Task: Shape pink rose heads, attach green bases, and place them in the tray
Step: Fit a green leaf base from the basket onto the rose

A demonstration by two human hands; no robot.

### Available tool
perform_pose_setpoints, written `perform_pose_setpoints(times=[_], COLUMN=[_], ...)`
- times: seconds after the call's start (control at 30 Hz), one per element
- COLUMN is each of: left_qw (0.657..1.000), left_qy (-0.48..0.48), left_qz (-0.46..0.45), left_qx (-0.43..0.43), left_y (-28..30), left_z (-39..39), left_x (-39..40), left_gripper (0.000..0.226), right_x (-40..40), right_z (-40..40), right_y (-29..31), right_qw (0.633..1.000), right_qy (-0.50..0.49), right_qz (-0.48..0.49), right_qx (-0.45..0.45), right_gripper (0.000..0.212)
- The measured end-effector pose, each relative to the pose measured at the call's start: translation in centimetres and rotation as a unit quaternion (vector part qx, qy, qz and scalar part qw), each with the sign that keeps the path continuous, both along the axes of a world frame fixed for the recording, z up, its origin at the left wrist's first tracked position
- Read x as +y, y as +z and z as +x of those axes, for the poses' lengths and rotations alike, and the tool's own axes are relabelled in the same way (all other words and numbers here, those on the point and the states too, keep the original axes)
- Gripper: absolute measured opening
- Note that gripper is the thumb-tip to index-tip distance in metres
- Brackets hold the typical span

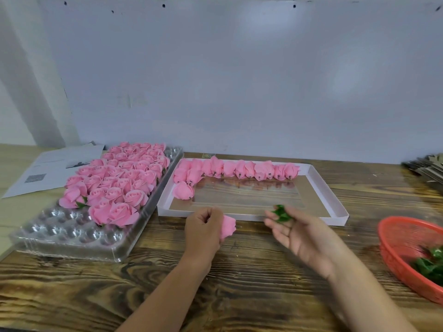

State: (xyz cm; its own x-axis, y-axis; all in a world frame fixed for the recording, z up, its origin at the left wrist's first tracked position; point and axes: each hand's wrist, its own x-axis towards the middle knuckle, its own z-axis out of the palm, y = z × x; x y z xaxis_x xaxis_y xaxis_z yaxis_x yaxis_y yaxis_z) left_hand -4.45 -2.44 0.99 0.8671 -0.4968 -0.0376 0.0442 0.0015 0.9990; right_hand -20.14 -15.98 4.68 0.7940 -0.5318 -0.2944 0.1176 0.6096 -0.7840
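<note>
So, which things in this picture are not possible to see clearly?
- Red basket, head view: cut off by the right edge, its green bases blurred.
- Pink rose head: partly hidden by the left hand.
- Green base on the right hand: motion-blurred.
- Paper sheet: print too small.
</note>
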Motion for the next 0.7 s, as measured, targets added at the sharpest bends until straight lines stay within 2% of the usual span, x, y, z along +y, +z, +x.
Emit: perform_pose_setpoints(times=[0.2,0.4,0.53,0.7], left_qw=[1.000,1.000,1.000,0.999], left_qy=[-0.002,-0.006,-0.005,-0.003], left_qz=[-0.020,-0.011,-0.008,-0.001], left_qx=[-0.005,-0.009,-0.015,-0.033], left_y=[0.1,0.1,0.2,0.3], left_z=[-0.1,-0.3,-0.4,-0.5], left_x=[0.1,0.0,0.0,0.0], left_gripper=[0.040,0.039,0.040,0.038], right_x=[2.2,3.4,4.3,4.9], right_z=[1.7,1.6,2.0,2.1], right_y=[-2.1,-2.5,-2.6,-3.0], right_qw=[1.000,0.999,0.998,0.995], right_qy=[0.017,0.012,0.013,0.018], right_qz=[0.003,-0.027,-0.056,-0.094], right_qx=[-0.011,0.016,0.018,0.007], right_gripper=[0.043,0.029,0.041,0.033])
